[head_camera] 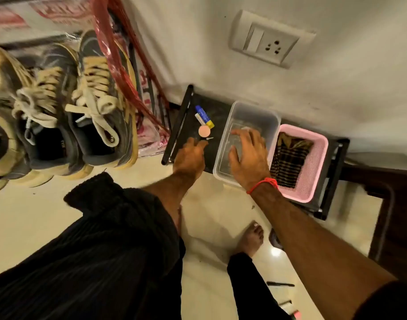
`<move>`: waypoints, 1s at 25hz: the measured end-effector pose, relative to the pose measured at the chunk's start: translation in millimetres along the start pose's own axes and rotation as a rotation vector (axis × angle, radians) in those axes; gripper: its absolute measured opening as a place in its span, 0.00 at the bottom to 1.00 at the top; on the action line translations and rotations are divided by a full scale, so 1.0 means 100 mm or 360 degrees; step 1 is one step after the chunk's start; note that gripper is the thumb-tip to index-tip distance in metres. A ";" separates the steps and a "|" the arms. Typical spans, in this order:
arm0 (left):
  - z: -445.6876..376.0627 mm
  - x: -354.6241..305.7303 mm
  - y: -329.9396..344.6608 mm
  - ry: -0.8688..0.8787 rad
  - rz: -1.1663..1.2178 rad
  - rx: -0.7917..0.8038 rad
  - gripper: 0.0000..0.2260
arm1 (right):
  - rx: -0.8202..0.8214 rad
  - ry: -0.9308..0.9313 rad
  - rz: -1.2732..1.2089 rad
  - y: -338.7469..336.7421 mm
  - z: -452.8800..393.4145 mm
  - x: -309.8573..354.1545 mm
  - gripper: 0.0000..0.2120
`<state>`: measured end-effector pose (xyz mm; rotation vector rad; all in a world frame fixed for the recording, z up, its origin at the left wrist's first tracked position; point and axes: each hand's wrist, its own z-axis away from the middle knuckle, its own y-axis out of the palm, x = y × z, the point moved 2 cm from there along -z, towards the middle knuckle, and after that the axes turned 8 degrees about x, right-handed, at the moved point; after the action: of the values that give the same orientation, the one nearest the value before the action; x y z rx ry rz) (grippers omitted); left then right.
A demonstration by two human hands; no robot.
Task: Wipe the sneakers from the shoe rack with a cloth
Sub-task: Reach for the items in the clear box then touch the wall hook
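Head view: both hands reach over a low black stand beside the shoe rack.

The right hand (pixel 248 155) lies inside the clear plastic tub (pixel 255 116) at the stand's (pixel 211 105) middle, fingers spread over something pale I cannot identify. The left hand (pixel 189 155) rests at the stand's front edge, near its left end, fingers loosely extended, holding nothing. A pink basket (pixel 317 162) with dark checked cloth (pixel 290 155) sits at the right end. The grey-and-tan sneakers (pixel 82 107) sit on the rack left of the stand, apart from both hands.
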<state>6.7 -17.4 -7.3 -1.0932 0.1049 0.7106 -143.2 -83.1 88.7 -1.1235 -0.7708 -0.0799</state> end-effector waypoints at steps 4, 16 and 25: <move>-0.21 0.05 0.24 0.0021 -0.0316 0.0030 0.22 | -0.0103 -0.0059 -0.0057 0.14 0.01 -0.13 0.16; -0.53 0.06 0.19 0.0025 -0.0262 0.0028 0.19 | -0.0058 0.0022 -0.0235 0.25 -0.02 -0.27 0.17; -0.35 0.03 0.06 -0.0161 -0.0046 -0.0004 0.14 | -0.0108 -0.0011 -0.0274 0.25 0.01 -0.17 0.17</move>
<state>14.8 -43.7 -29.6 -1.0576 0.0018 0.7389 -145.7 -76.3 59.1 -1.1202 -0.8755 -0.2485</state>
